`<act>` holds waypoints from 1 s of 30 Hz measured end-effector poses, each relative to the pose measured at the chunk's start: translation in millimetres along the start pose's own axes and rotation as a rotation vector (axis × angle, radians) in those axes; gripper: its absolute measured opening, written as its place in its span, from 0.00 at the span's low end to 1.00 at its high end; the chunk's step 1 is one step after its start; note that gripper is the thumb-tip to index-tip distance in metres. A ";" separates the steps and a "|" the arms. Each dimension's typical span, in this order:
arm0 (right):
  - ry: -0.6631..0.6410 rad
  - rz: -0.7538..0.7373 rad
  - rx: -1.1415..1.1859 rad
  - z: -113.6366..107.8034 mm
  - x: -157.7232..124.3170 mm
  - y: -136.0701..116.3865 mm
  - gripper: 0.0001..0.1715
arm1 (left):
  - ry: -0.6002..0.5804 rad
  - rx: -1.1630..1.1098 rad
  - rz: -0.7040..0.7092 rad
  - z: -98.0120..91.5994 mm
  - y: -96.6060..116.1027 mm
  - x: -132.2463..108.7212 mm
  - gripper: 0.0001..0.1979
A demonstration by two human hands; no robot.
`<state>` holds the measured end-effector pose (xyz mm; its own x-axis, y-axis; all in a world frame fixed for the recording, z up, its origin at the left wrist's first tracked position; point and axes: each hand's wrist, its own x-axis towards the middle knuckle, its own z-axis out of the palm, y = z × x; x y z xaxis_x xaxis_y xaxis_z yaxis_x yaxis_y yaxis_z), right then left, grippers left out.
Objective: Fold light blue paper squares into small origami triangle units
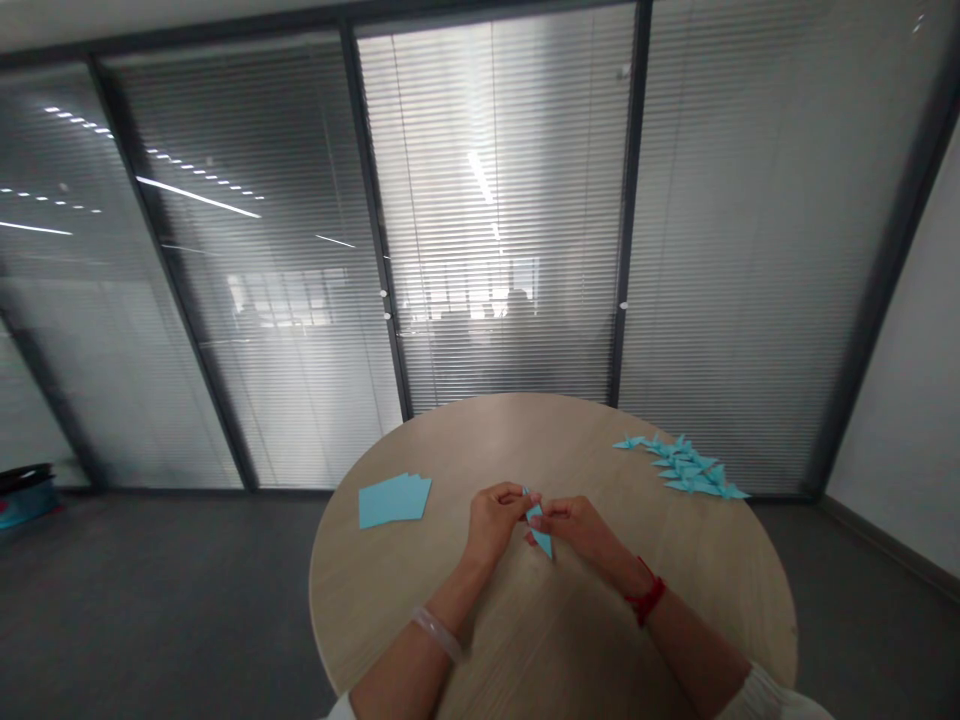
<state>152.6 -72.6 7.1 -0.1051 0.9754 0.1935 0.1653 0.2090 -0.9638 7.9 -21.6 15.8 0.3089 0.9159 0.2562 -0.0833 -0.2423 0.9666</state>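
A small folded piece of blue paper (541, 538) is held between both hands over the middle of the round table, one pointed end angled down toward the front. My left hand (495, 520) pinches its upper left part, fingers closed. From the right, my right hand (576, 524) grips its edge between thumb and fingers. The fingertips cover part of the folds. On the left side of the table lies a loose stack of blue paper sheets (394, 501). Several folded blue paper cranes (686, 465) sit in a cluster at the right back.
The round wooden table (525, 425) stands before glass partitions with blinds (495, 200). A blue and black object (28, 497) is on the floor at the far left. A white wall (900, 400) rises at the right.
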 end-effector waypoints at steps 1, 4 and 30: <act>-0.002 0.003 -0.007 0.2 -0.2 -0.7 0.27 | 0.006 0.010 -0.001 -0.2 0.0 -0.3 0.15; -0.018 0.012 -0.008 0.4 -0.4 -0.6 0.27 | 0.038 0.091 0.009 -1.1 3.0 -1.8 0.18; -0.014 0.114 0.051 0.1 0.2 0.9 0.25 | -0.034 0.075 -0.031 -2.7 -6.6 3.2 0.20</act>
<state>152.6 -72.2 6.2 -0.1026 0.9915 0.0794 0.1271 0.0923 -0.9876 6.8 -16.2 10.3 0.3428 0.9122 0.2244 -0.0021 -0.2382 0.9712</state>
